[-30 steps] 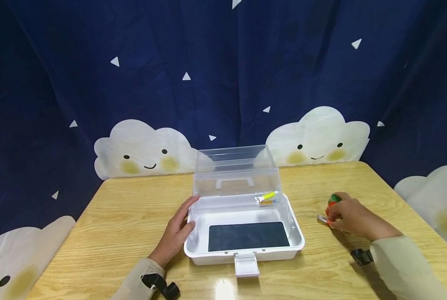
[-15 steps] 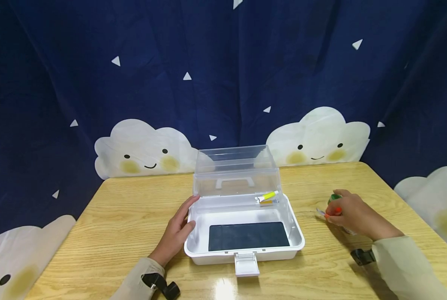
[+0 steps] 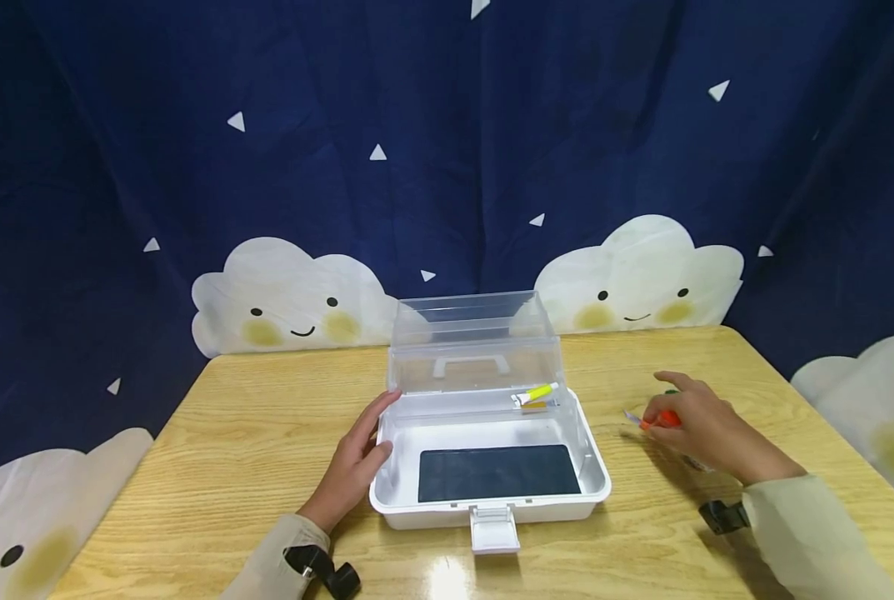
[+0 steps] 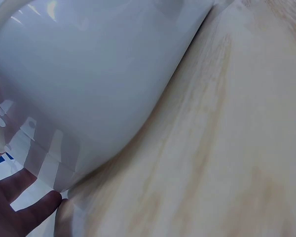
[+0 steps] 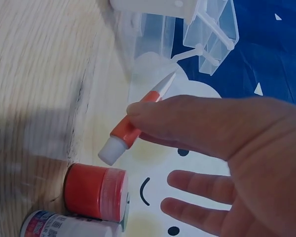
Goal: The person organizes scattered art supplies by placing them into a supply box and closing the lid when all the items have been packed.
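In the head view a white box [image 3: 417, 520] with its clear lid [image 3: 476, 367] raised stands mid-table. My left hand [image 3: 352, 462] rests against the box's left side, fingers extended; the left wrist view shows its fingertips at the white wall. To the right of the box, my right hand [image 3: 705, 433] pinches an orange paint tube [image 5: 123, 132] between thumb and forefinger, white cap down and flat end up in the right wrist view. The other fingers are spread. Close below the tube are a red paint jar [image 5: 86, 190] and a white printed bottle [image 5: 64, 226].
A yellow tube [image 3: 540, 391] and an orange one [image 3: 534, 405] lie in the box's back compartment. A dark rectangular panel [image 3: 497, 472] covers part of its floor. Something green [image 3: 670, 392] shows behind the right hand. A navy curtain [image 3: 447, 125] hangs behind the wooden table [image 3: 282, 417].
The orange tube has shifted slightly left and up in my right hand, while its forefinger side has lifted off the green-topped jar. My left hand and the box stay put.
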The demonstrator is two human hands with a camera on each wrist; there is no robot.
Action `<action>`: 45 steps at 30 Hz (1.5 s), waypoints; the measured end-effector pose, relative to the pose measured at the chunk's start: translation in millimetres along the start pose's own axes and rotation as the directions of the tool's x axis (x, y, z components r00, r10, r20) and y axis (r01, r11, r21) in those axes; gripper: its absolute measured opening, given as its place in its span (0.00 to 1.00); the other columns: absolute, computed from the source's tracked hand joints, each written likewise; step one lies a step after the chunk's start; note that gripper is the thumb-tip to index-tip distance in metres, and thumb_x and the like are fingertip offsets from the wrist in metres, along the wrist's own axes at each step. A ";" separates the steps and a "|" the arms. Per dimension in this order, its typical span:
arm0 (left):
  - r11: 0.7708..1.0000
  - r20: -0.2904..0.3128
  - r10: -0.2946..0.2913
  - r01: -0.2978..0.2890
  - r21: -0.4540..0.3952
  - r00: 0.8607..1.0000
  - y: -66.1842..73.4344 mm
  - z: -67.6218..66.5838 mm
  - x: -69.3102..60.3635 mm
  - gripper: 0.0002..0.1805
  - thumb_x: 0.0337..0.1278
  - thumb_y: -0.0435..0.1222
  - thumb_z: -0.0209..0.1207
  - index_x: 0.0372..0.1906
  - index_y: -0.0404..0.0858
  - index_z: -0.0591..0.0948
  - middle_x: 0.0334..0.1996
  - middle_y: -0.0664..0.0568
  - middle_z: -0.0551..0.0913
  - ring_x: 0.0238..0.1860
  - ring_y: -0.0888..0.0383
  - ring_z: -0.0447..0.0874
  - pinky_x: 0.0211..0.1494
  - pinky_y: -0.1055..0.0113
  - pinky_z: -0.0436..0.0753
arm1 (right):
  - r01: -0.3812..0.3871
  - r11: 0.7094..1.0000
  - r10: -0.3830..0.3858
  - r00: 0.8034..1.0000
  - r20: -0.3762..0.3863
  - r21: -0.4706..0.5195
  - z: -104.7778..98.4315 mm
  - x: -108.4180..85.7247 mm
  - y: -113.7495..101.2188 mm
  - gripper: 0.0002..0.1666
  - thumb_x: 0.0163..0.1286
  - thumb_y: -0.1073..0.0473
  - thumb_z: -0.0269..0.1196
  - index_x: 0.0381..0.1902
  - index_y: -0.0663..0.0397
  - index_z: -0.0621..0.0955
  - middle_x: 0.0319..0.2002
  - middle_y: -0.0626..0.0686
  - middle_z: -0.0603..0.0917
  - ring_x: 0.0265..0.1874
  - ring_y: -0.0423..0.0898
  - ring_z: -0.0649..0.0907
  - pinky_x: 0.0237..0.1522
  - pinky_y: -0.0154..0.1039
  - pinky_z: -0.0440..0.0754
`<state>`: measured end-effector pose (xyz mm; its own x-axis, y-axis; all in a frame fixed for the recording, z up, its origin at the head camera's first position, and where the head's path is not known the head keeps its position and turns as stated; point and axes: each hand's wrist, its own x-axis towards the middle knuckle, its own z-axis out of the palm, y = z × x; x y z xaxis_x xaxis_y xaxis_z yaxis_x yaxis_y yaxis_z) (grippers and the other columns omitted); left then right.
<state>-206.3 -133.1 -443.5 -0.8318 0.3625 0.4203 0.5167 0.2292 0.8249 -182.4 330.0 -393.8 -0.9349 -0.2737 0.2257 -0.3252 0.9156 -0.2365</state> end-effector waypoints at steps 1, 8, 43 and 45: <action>1.000 0.004 -0.002 0.002 0.000 1.000 4.5 -0.4 0.2 0.36 0.58 0.18 0.47 0.73 0.39 0.62 0.73 0.42 0.58 0.69 0.44 0.61 0.59 0.68 0.72 | -0.005 1.000 0.005 1.000 -0.001 -0.008 -0.2 0.5 -0.8 0.08 0.52 0.60 0.74 0.27 0.41 0.85 0.61 0.72 0.68 0.55 0.73 0.69 0.41 0.68 0.73; 1.000 -0.001 -0.031 0.031 0.002 1.000 13.1 -0.3 -0.6 0.35 0.58 0.18 0.48 0.72 0.37 0.62 0.72 0.41 0.58 0.68 0.46 0.63 0.58 0.67 0.74 | -0.024 0.999 0.024 1.000 0.001 -0.027 -2.3 5.4 -5.7 0.08 0.52 0.58 0.74 0.28 0.39 0.86 0.62 0.70 0.68 0.56 0.72 0.69 0.41 0.75 0.69; 0.999 -0.015 -0.041 0.041 0.000 0.999 13.5 -0.7 1.2 0.36 0.58 0.18 0.48 0.72 0.38 0.63 0.73 0.42 0.59 0.69 0.47 0.63 0.59 0.61 0.74 | -0.010 1.000 0.012 0.998 -0.056 0.027 -24.9 46.5 -43.0 0.06 0.56 0.58 0.72 0.33 0.46 0.87 0.64 0.69 0.67 0.59 0.70 0.67 0.53 0.69 0.69; 0.999 -0.017 -0.048 0.048 -0.004 0.999 14.0 -0.1 0.5 0.36 0.57 0.18 0.48 0.72 0.38 0.63 0.73 0.42 0.59 0.69 0.46 0.62 0.60 0.57 0.74 | -0.013 0.999 0.015 0.999 -0.052 0.037 -27.0 50.1 -46.2 0.06 0.56 0.58 0.72 0.33 0.46 0.87 0.64 0.68 0.67 0.60 0.70 0.66 0.54 0.69 0.68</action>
<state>-199.6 -129.8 -431.7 -0.8591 0.3356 0.3864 0.4753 0.2430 0.8456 -210.4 281.9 -346.1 -0.9309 -0.2445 0.2715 -0.3184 0.9074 -0.2744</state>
